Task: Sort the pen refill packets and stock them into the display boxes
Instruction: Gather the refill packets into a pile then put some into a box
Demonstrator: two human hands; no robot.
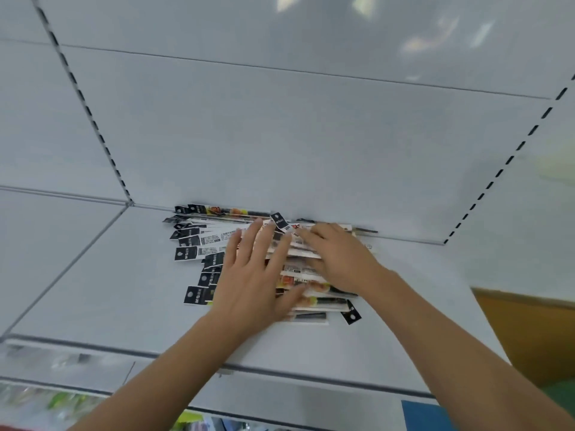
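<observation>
A loose pile of pen refill packets (199, 241) lies on the white shelf (102, 293), pushed against the back panel. The packets are long and narrow with black hang tabs at their ends. My left hand (252, 275) rests flat on the pile's middle, fingers spread. My right hand (339, 256) lies palm down on the right part of the pile, fingers pointing left toward the back. Neither hand visibly grips a packet. No display boxes are in view.
The white back panel (280, 135) rises behind the pile, with slotted uprights (93, 119) at left and right. The shelf's front edge (311, 377) runs below my forearms. Blurred goods show on a lower shelf (62, 399). A yellow-brown surface (529, 331) lies at right.
</observation>
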